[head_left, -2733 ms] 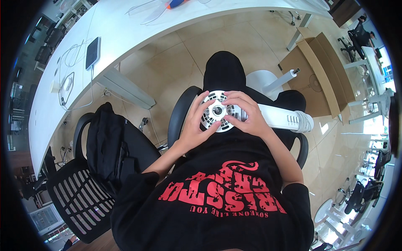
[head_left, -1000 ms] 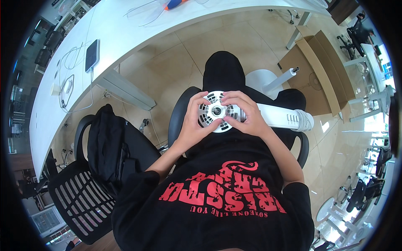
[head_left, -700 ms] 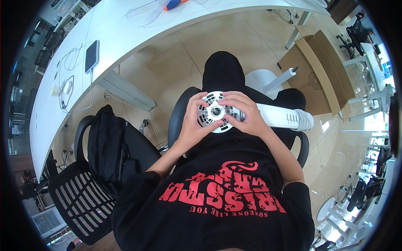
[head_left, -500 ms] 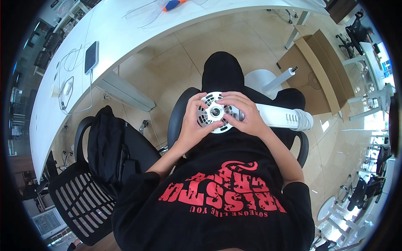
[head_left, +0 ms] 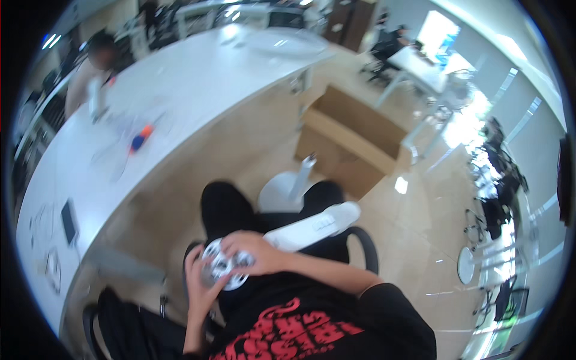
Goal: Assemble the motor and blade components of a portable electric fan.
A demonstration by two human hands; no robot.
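Observation:
A round white slotted motor housing (head_left: 227, 279) of a fan rests over my lap, its middle shaft facing up. My left hand (head_left: 201, 293) curls round its left side, with the thumb along the near rim. From the right, my right hand (head_left: 259, 251) grips the housing, fingers over the far side and thumb toward the middle. A long white fan body (head_left: 318, 229) with a row of buttons extends from it to the right across my thigh. The picture is smeared, so fine contact at the shaft cannot be made out.
Beyond my knees stand a white round base (head_left: 273, 191) and its upright pole (head_left: 300, 180). An open cardboard box (head_left: 345, 141) sits behind them. The curved white table (head_left: 198, 78) holds a phone (head_left: 69, 222) and an orange-and-blue thing (head_left: 141, 138). Across it is a person (head_left: 87, 81).
My view has swung up and to the right, so the housing and hands appear lower and further left. Both hands still hold the housing.

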